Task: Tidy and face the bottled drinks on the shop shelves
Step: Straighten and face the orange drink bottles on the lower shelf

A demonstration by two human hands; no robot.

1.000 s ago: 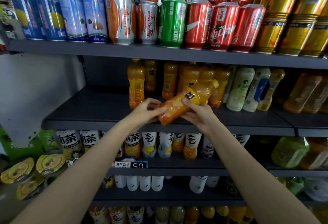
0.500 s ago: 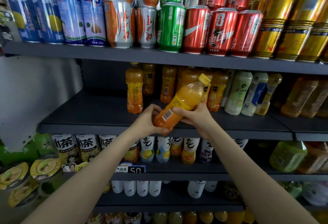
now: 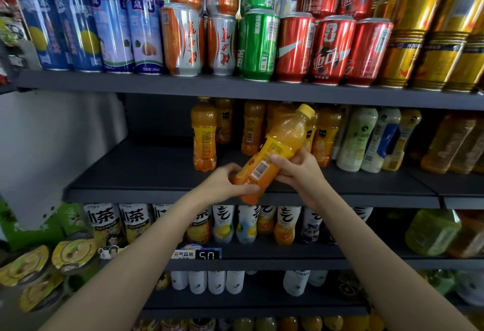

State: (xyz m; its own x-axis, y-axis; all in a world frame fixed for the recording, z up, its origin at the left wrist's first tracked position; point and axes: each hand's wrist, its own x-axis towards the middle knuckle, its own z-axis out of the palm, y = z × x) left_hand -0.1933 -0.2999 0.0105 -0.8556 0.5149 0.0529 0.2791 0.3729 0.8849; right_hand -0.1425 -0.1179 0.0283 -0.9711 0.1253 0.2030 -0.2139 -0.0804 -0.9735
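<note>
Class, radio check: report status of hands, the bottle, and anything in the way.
Left hand grips orange bottle at base; right hand grips its middle. Bottle tilted, barcode facing out, above shelf. Nothing in the way.

The tilted bottle (image 3: 277,152) is orange with a yellow cap and yellow label bearing a white barcode patch. The shelf (image 3: 162,173) is dark grey.

Three red cans (image 3: 332,50), one green can (image 3: 258,45), two hands (image 3: 225,184).

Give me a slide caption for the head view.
Both hands, left and right, hold a tilted orange juice bottle above the middle shelf.
</note>
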